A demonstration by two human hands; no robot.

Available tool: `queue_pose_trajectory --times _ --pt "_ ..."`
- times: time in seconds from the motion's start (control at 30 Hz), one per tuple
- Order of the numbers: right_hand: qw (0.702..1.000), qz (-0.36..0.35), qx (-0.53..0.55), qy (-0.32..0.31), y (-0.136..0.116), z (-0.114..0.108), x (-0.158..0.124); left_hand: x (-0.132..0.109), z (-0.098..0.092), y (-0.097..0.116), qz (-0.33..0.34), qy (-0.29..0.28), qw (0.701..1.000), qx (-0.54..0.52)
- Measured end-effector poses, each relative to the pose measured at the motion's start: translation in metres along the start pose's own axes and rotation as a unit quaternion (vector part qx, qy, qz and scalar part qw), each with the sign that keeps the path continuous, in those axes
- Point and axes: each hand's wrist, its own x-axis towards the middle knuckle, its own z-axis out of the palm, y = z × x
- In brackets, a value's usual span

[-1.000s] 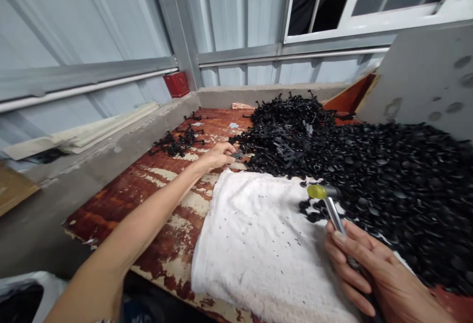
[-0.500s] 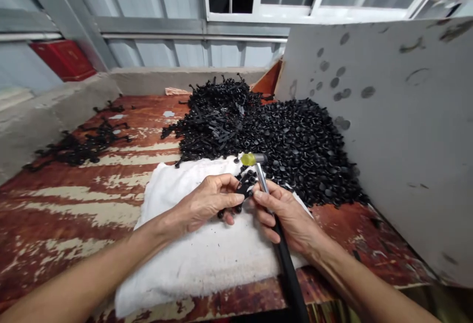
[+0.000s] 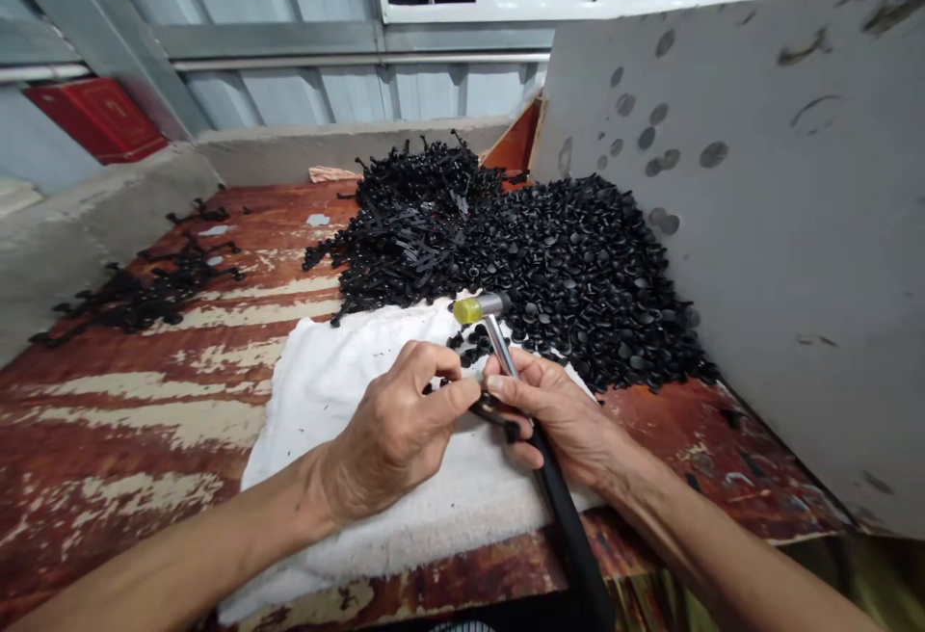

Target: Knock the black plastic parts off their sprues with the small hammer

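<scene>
My right hand [image 3: 568,415] is closed around a small mallet [image 3: 560,502] with a yellow-and-grey head, a metal neck and a long black handle. Its thumb and finger also pinch a dark, thin plastic piece [image 3: 495,410], which crosses in front of its fingers. On the left side of that piece, my left hand [image 3: 394,420] is closed in a pinch, its thumb and fingertips near my right thumb. Some of the piece is hidden by fingers. Both hands are above a folded white cloth [image 3: 310,420]. Several small black parts [image 3: 473,348] lie on the cloth behind my hands.
A big heap of black round-headed parts [image 3: 593,285] covers the back right. Tangled black strips [image 3: 411,218] are piled beside it. More strips [image 3: 155,285] lie left on the worn red tabletop [image 3: 130,439]. A grey panel [image 3: 780,256] stands at the right.
My left hand has turned and its fingers have curled more. The black piece has shifted right, toward the fingers of my right hand. The mallet stays in my right hand.
</scene>
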Motion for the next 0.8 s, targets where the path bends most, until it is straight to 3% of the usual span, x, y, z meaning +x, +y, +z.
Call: queue_pose_trajectory --times 0.1,0.2,0.33,0.4,0.53,0.67,0.73,0.8 --pt "1.000 -0.015 -0.007 0.006 -0.001 -0.001 0.001 -0.006 -0.005 0.009 -0.114 -0.002 0.993 0.002" --pt "0.999 -0.025 -0.022 0.008 -0.001 -0.001 0.001 -0.011 -0.011 0.011 -0.277 -0.036 0.956 -0.090" --pt "0.999 -0.033 -0.037 0.016 -0.001 0.001 0.001 -0.004 -0.025 0.000 -0.426 -0.152 0.859 -0.242" --pt "0.998 -0.036 -0.041 0.019 -0.001 0.002 0.000 0.006 -0.029 -0.004 -0.484 -0.218 0.804 -0.268" --pt "0.998 -0.041 -0.045 0.020 -0.001 0.003 -0.001 0.023 -0.025 -0.006 -0.501 -0.335 0.730 -0.323" --pt "0.998 -0.050 -0.044 0.017 -0.001 0.002 -0.001 0.032 -0.017 -0.009 -0.492 -0.341 0.697 -0.395" --pt "0.996 -0.070 -0.042 0.022 -0.004 0.001 -0.002 0.037 -0.017 -0.013 -0.478 -0.343 0.699 -0.407" --pt "0.995 -0.094 -0.034 0.024 -0.009 0.000 -0.004 0.043 -0.018 -0.018 -0.423 -0.355 0.733 -0.398"
